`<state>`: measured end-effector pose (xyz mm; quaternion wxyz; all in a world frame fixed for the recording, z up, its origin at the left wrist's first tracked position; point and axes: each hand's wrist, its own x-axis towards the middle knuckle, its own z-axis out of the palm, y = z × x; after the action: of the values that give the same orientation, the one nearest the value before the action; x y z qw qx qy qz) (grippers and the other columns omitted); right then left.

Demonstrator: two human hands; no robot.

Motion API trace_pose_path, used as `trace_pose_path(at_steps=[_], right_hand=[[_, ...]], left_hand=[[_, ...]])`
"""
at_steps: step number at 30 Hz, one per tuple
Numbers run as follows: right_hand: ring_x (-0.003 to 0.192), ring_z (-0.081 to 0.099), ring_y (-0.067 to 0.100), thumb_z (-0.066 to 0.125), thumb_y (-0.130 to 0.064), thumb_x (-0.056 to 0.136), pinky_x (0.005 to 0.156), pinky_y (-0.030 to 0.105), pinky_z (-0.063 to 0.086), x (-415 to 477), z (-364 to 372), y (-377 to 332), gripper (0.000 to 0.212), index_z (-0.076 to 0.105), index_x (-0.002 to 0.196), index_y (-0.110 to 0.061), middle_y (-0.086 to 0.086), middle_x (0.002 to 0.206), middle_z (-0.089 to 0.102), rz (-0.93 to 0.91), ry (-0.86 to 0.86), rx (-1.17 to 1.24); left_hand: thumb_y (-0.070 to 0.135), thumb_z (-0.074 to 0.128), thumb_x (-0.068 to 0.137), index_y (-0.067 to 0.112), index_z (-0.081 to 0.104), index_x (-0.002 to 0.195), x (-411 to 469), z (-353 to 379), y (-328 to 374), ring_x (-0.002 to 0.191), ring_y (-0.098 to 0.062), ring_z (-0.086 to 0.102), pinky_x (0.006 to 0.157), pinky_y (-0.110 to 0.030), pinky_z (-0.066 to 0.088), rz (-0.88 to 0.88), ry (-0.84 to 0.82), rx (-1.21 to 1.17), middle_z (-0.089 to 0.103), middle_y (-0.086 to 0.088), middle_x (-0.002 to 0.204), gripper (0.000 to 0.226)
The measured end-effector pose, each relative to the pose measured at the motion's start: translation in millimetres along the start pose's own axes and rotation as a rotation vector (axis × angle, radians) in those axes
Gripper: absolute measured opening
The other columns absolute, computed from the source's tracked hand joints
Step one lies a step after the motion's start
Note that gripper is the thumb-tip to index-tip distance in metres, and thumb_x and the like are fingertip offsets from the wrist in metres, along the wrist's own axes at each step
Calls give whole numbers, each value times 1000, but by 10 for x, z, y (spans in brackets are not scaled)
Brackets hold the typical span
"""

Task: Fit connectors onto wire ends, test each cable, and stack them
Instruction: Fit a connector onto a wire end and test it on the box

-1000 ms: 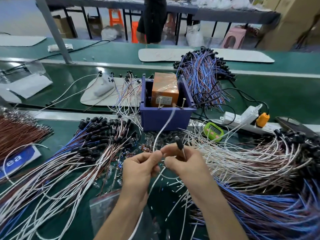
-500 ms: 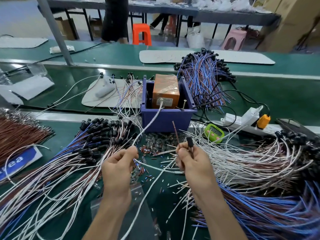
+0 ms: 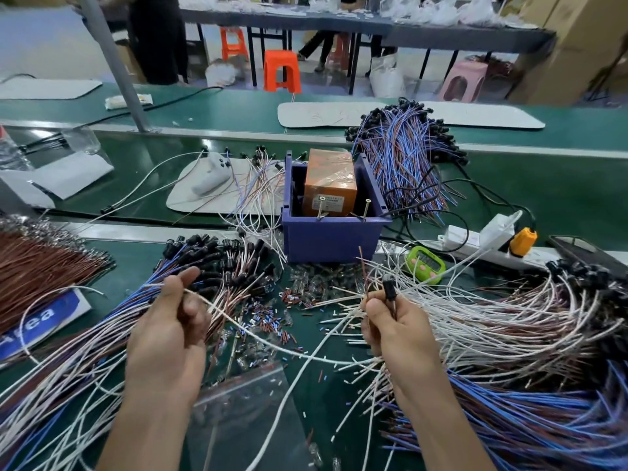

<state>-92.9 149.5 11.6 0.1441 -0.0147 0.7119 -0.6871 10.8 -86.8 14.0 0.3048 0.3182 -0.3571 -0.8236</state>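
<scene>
**A:** White wire (image 3: 272, 345) sags nearest, above a clear plastic bag (image 3: 244, 413) on the green desk (image 3: 139, 256). Who holds it?

**B:** The left hand (image 3: 166, 338), fingers curled round it, thumb up. It runs across toward the right hand (image 3: 397, 331).

**A:** And that hand?

**B:** Fingers closed, pinching a black connector (image 3: 389, 288) upright, with a brown wire (image 3: 363, 266) poking up beside it.

**A:** Around them?

**B:** A pile of connector-tipped cables (image 3: 217, 260) lies left and a heap of loose wires (image 3: 492, 321) right, with small parts scattered between.

**A:** Farther back?

**B:** A green timer (image 3: 426, 265), then a blue bin (image 3: 333, 236) holding an orange box (image 3: 331, 185). A far bundle (image 3: 404, 154) of blue and brown cables lies behind.
</scene>
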Motion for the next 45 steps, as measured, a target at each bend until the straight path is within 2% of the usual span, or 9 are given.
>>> trace_pose_path(at_steps=[4, 9, 14, 18, 22, 29, 35, 42, 45], right_hand=[[41, 43, 1, 50, -13, 106, 49, 19, 35, -23, 73, -61, 15, 60, 95, -14, 11, 70, 74, 11, -57, 37], [48, 41, 14, 57, -12, 102, 42, 18, 31, -46, 129, -113, 15, 65, 88, -12, 4, 53, 60, 31, -39, 126], [45, 37, 15, 64, -9, 97, 41, 21, 28, -21, 125, -171, 17, 68, 81, -6, 5, 52, 56, 92, 9, 254], [44, 37, 13, 63, -7, 97, 43, 22, 26, 19, 129, -211, 14, 66, 84, -4, 5, 52, 55, 165, 29, 376], [46, 46, 10, 67, -11, 96, 44, 20, 36, 78, 135, -234, 7, 64, 92, -6, 3, 55, 57, 205, 89, 459], [47, 47, 8, 68, -9, 94, 44, 17, 37, 199, 102, -246, 11, 65, 84, -9, 0, 55, 59, 222, 191, 565], [47, 52, 6, 70, -11, 93, 44, 16, 42, 302, 76, -260, 7, 69, 88, -7, 0, 57, 62, 226, 235, 576], [48, 51, 7, 70, -10, 94, 44, 17, 40, 385, 40, -274, 6, 68, 89, -8, 0, 58, 62, 232, 292, 551], [49, 52, 7, 70, -10, 94, 44, 17, 39, 404, 30, -276, 6, 67, 89, -9, -1, 57, 62, 223, 308, 546]], left_hand=[[18, 60, 89, 13, 83, 96, -107, 218, -40, 67, -9, 66, 66, -19, 58, -58, -186, 113, 71, -4, 73, 24], [28, 68, 79, 28, 84, 82, -214, 523, -72, 50, 0, 49, 56, -8, 45, 57, -294, 417, 62, 6, 61, 17], [33, 72, 84, 29, 84, 79, -241, 688, -139, 68, -4, 69, 62, -18, 53, 81, -246, 527, 80, 2, 85, 14], [28, 76, 90, 28, 82, 73, -208, 768, -235, 41, -8, 47, 42, -21, 41, 146, -116, 595, 73, -5, 63, 18], [30, 81, 86, 34, 80, 68, -155, 825, -322, 54, -21, 45, 60, -35, 42, 170, -4, 582, 74, -5, 63, 19], [-4, 68, 85, 15, 82, 81, -10, 885, -334, 48, -7, 49, 52, -20, 43, 30, -62, 586, 79, -3, 84, 24], [13, 77, 88, 14, 78, 75, 55, 1034, -386, 56, -10, 72, 53, -24, 48, 123, 10, 620, 77, -2, 68, 14], [22, 80, 82, 18, 75, 62, 164, 1171, -498, 46, -10, 67, 48, -23, 54, 217, 70, 757, 71, 2, 56, 21], [26, 77, 78, 40, 75, 68, 148, 1233, -507, 42, -8, 63, 45, -21, 47, 240, 44, 799, 70, 4, 54, 17]])
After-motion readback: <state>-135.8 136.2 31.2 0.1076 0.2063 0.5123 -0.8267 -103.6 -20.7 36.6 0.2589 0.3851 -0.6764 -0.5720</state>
